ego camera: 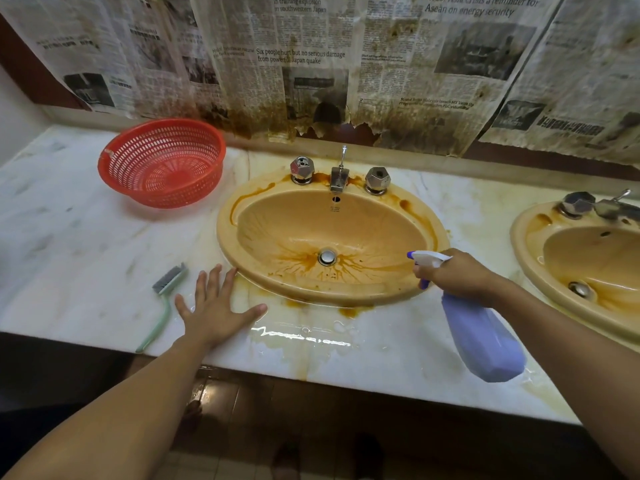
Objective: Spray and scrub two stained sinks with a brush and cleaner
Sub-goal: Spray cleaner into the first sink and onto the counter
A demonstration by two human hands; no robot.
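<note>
So, nothing looks clean yet. My right hand (457, 275) has a tight grip on the spray bottle (485, 337) at the middle sink's (225, 233) right rim. My left hand (214, 306) lies flat, fingers apart, left of that sink, by the brush (166, 292). It and the second sink (519, 240) both need spraying and scrubbing.

The sink (332, 237) was peach with rust-brown streaks, the spray bottle (485, 341) lavender, the basket (162, 164) red, the tabletop (86, 244) white-veined marble.

open basin (346, 233), basket (162, 162) leftward
</note>
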